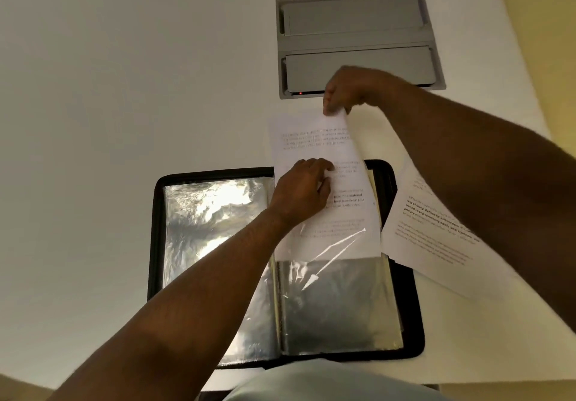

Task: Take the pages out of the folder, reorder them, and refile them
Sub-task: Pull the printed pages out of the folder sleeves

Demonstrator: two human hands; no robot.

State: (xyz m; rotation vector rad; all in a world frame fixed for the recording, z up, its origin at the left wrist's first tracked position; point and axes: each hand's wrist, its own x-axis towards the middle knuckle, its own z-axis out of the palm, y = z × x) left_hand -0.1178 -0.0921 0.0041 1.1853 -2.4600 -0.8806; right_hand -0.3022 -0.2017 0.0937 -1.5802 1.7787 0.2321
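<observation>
From the head view, the right hand (346, 90) pinches the top edge of a page (324, 182) half inside a sleeve of the open folder (280, 263), the left hand (304, 193) presses flat on it, loose pages (436, 229) lie beside the folder's right edge, and bare table (109, 88) spreads left.

A dim, warm-toned picture with soft, slightly yellow light falling on a pale table (124, 88), which fades darker toward the left edge and lower corners. Strong white glare flares off the crinkled plastic sleeves (212, 213) of the open folder (414, 332), and the arms throw only faint, soft shadows. The wide lens bends straight lines near the edges, and the printed text on the pages (318, 138) is blurred and unreadable, with the whole picture a little soft.
</observation>
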